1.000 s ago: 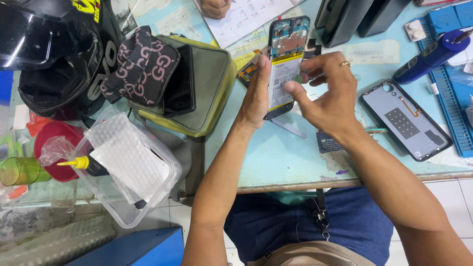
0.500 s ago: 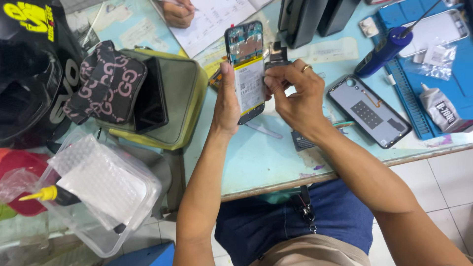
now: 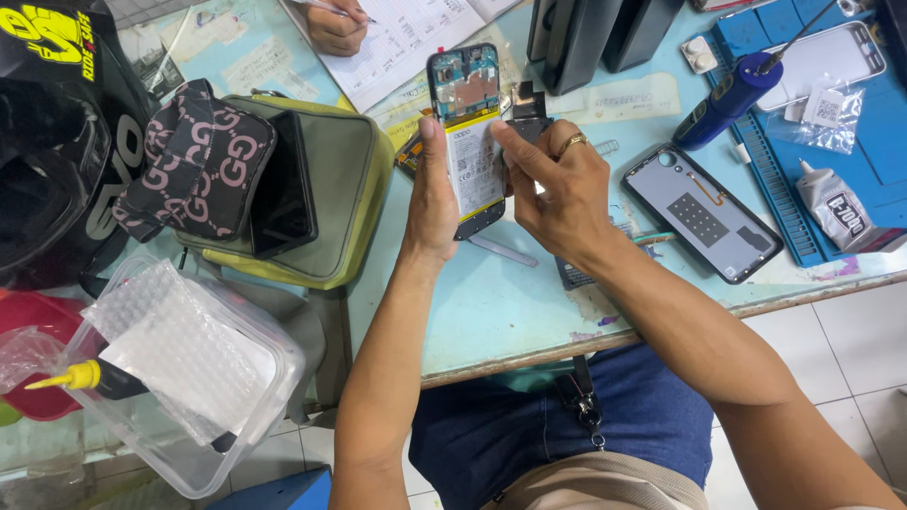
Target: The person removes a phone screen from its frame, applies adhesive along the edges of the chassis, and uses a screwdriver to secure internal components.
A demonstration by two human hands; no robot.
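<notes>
Opened phone (image 3: 470, 132), back cover off, held upright above the table (image 3: 491, 312), board and pale battery showing. Gripped along its left edge by the left hand (image 3: 433, 203), thumb up the side, palm behind. Pinched at its right edge by the right hand (image 3: 557, 194), forefinger and thumb on the battery, ring on one finger.

Right of the phone: a loose back cover (image 3: 704, 212), inner side up, flat on the table. Farther right of the phone: a blue mat (image 3: 850, 142) with a blue tool (image 3: 727, 99), a glue tube (image 3: 831, 208) and a pale case (image 3: 822, 61). Above the phone: another person's hand (image 3: 335, 26) writing on a paper sheet (image 3: 406, 42). Left of the phone: a green bag (image 3: 331, 189) with a patterned pouch (image 3: 194, 156) and a dark slab (image 3: 283, 184) on it. Far left of the phone: a black helmet (image 3: 57, 132). Below and left of the phone: a clear box (image 3: 179, 378) of bubble wrap.
</notes>
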